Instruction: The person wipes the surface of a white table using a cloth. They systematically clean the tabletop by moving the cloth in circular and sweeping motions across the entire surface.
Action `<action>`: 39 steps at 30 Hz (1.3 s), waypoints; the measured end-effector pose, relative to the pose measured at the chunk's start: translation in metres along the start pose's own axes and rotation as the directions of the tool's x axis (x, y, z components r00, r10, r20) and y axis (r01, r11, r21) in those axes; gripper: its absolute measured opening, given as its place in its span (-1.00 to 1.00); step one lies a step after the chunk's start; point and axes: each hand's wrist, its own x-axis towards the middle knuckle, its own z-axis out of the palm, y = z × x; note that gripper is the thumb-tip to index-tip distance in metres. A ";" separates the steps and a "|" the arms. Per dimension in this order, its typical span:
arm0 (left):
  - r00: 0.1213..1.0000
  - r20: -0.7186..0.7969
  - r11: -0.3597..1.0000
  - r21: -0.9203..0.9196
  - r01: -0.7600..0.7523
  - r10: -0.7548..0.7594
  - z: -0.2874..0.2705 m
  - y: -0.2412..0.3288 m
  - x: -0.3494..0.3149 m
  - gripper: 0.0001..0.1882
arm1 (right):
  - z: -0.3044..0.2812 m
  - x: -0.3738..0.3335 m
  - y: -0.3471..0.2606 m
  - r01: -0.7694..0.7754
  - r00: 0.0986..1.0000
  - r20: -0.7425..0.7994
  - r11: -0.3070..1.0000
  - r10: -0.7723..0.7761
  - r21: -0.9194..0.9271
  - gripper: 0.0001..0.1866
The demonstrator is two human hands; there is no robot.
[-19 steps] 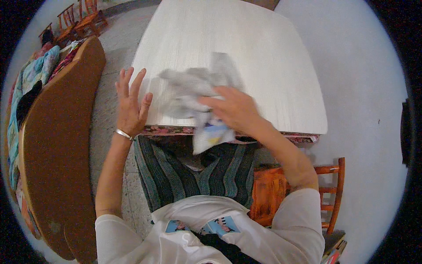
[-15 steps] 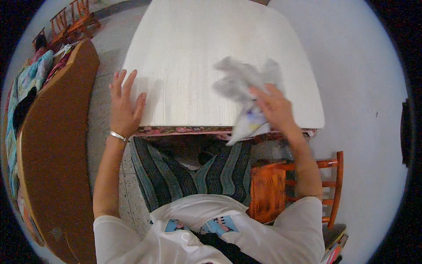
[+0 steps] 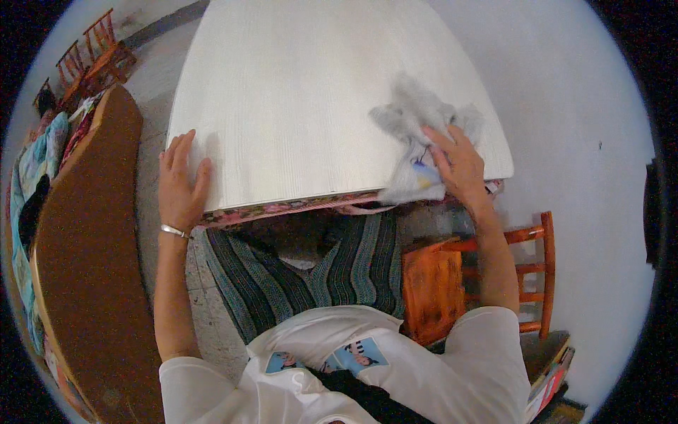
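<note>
A white, finely streaked tabletop (image 3: 296, 106) spans the space in front of me. My left hand (image 3: 182, 184) rests at its near left edge, fingers stretched out and holding nothing; a silver bracelet circles the wrist. Near the right edge, my right hand (image 3: 459, 162) presses on a crumpled light grey cloth (image 3: 402, 120) with a blue and yellow print. Its fingers are bent over the cloth, which spreads beyond the fingertips and reaches the near edge. Motion blurs the cloth's far part.
A wooden chair (image 3: 434, 290) stands close by on the right, beside a plain wall (image 3: 565, 141). On the left is a brown curved panel (image 3: 85, 247) with coloured fabrics behind it. More wooden chairs (image 3: 106, 60) stand at the far left. Floral fabric (image 3: 275, 210) shows under the tabletop's edge.
My right hand has moved the cloth rightward across the tabletop, toward its right side. The left hand stays at the left edge. The whole view has shifted and turned slightly.
</note>
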 end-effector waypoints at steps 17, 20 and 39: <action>0.999 -0.029 0.999 0.027 0.023 -0.023 -0.015 0.006 0.010 -0.51 | 0.003 0.031 0.005 0.030 0.982 -0.180 0.983 -0.063 -0.183 -0.61; 1.000 -0.011 0.999 0.050 -0.006 0.006 -0.022 -0.004 0.005 -0.52 | -0.016 0.023 -0.106 0.191 0.981 0.024 0.979 -0.193 0.070 -0.62; 1.000 -0.012 1.000 0.026 0.017 -0.017 -0.020 0.013 0.009 -0.56 | 0.048 0.179 0.025 0.066 0.985 -0.144 0.981 -0.093 -0.184 -0.58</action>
